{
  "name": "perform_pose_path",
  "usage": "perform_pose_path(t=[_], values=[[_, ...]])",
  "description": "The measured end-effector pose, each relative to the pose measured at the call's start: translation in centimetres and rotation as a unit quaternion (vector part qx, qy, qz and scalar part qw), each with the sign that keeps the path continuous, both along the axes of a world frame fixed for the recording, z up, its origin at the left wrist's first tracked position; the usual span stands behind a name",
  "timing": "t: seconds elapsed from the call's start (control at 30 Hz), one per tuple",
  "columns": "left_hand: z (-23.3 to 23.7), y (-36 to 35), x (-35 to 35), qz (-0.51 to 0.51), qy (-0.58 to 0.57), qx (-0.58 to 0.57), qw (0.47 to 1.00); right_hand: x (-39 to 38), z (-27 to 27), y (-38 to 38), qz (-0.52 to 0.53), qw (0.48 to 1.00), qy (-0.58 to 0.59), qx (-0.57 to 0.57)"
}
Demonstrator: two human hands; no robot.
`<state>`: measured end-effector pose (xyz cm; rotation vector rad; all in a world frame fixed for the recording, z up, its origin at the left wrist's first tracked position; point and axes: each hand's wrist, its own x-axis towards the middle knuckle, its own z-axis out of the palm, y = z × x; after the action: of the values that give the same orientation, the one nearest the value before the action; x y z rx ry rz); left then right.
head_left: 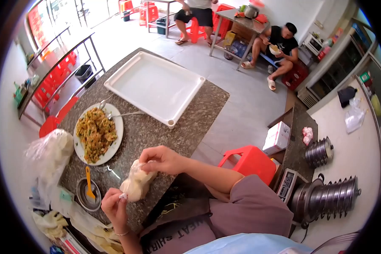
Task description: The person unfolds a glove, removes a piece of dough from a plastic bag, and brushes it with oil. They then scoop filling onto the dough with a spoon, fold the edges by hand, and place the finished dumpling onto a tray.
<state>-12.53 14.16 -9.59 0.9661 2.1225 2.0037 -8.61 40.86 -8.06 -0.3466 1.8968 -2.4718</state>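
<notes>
Over the near part of the speckled stone table, both my hands are at a clear plastic bag (136,183) with pale, rounded, dough-like pieces inside. My right hand (164,160) pinches the upper side of the bag. The fingers of my left hand (115,205) are pinched together at its lower left end. Beyond the bag stands a white plate (120,132) heaped with a chopped, orange-and-green filling (95,134). Metal utensils (125,114) rest at the plate's far rim. A metal bowl (81,195) with a yellow-handled spatula (89,183) stands left of my left hand.
A white tray (156,86) lies on the table's far half. Another plastic bag of pale pieces (57,150) sits at the left edge. To the right are a red stool (252,163), a scale (287,184) and stacked metal steamers (332,197). Two people sit farther off.
</notes>
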Motion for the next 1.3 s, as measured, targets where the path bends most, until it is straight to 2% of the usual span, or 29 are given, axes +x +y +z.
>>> perform_pose_path(t=[0.07, 0.13, 0.2, 0.27, 0.3, 0.37, 0.43, 0.47, 0.5, 0.53, 0.6, 0.63, 0.67, 0.7, 0.77, 0.8, 0.87, 0.97, 1.0, 1.03, 1.07, 1.1, 1.17, 1.2, 1.3], values=[[0.8, -0.5, -0.3, 0.011, 0.066, -0.033, 0.997, 0.2, 1.2, 0.6, 0.019, 1.0, 0.006, -0.007], [1.5, -0.8, -0.3, 0.055, 0.024, 0.028, 0.998, 0.3, 2.1, 0.9, 0.0, 1.0, 0.015, -0.011], [1.7, -1.6, -1.2, 0.059, 0.108, 0.054, 0.991, 0.1, 2.7, 1.0, -0.031, 0.999, 0.011, 0.004], [3.1, -2.1, -0.7, 0.047, 0.035, 0.069, 0.996, -0.1, 2.1, 1.0, -0.051, 0.998, 0.033, 0.015], [4.0, -1.8, -0.7, 0.024, 0.061, 0.065, 0.996, -0.2, 2.3, 1.1, -0.077, 0.991, 0.044, 0.101], [4.5, -2.0, -1.0, -0.033, 0.064, 0.067, 0.995, -0.5, 3.2, 1.7, -0.087, 0.991, 0.077, 0.065], [4.8, -2.0, -1.0, -0.06, 0.072, 0.055, 0.994, -0.4, 4.6, 0.8, -0.209, 0.963, 0.108, 0.134], [5.0, -1.7, -1.0, -0.046, 0.067, 0.053, 0.995, -0.4, 5.5, -0.2, -0.195, 0.966, 0.105, 0.133], [5.2, -1.3, -1.0, -0.066, 0.085, 0.061, 0.992, -0.2, 6.4, -1.4, -0.256, 0.899, 0.216, 0.283], [5.3, -1.0, -0.9, -0.088, 0.103, 0.07, 0.988, 0.2, 7.1, -2.5, -0.307, 0.792, 0.32, 0.419], [5.2, -0.6, -0.6, -0.089, 0.093, 0.081, 0.988, 1.7, 8.1, -5.1, -0.192, 0.851, 0.296, 0.389], [5.1, -0.6, -0.6, -0.097, 0.087, 0.09, 0.987, 2.0, 9.0, -6.4, -0.09, 0.88, 0.236, 0.402], [5.1, -0.6, -0.5, -0.1, 0.087, 0.085, 0.988, 1.6, 8.6, -7.4, -0.015, 0.883, 0.188, 0.43], [5.0, -0.5, -0.4, -0.097, 0.087, 0.085, 0.988, 0.4, 7.2, -7.5, -0.012, 0.883, 0.19, 0.429], [4.8, -0.4, -0.2, -0.1, 0.114, 0.107, 0.983, -2.3, 3.3, -7.6, 0.081, 0.792, 0.223, 0.563], [4.7, -0.7, 0.0, -0.108, 0.108, 0.095, 0.984, -2.7, 2.8, -7.5, 0.087, 0.789, 0.23, 0.562], [4.2, -0.9, 0.4, -0.087, 0.133, 0.092, 0.983, -3.8, 2.7, -6.5, 0.104, 0.822, 0.181, 0.53], [2.4, -0.3, 1.2, -0.031, 0.198, 0.087, 0.976, -4.6, 3.1, -5.5, 0.087, 0.802, 0.18, 0.563], [1.6, -0.2, 1.5, 0.036, 0.217, 0.058, 0.974, -5.0, 3.0, -4.6, 0.117, 0.776, 0.178, 0.593], [0.6, -0.1, 1.6, 0.101, 0.233, 0.029, 0.967, -5.2, 3.2, -4.2, 0.121, 0.775, 0.183, 0.593], [-0.7, 0.0, 1.4, 0.163, 0.258, 0.016, 0.952, -5.2, 3.3, -3.9, 0.144, 0.769, 0.139, 0.607], [-1.9, 0.4, 1.4, 0.169, 0.259, 0.015, 0.951, -5.3, 3.4, -3.7, 0.165, 0.762, 0.094, 0.62], [-4.3, 1.2, 1.5, 0.171, 0.143, -0.073, 0.972, -5.3, 3.5, -3.5, 0.168, 0.76, 0.096, 0.621], [-5.1, 1.5, 1.8, 0.13, 0.07, -0.063, 0.987, -5.3, 3.4, -3.4, 0.181, 0.751, 0.086, 0.629], [-6.2, 1.2, 1.5, 0.107, 0.065, -0.089, 0.988, -5.2, 4.0, -3.8, 0.199, 0.726, 0.069, 0.654]])
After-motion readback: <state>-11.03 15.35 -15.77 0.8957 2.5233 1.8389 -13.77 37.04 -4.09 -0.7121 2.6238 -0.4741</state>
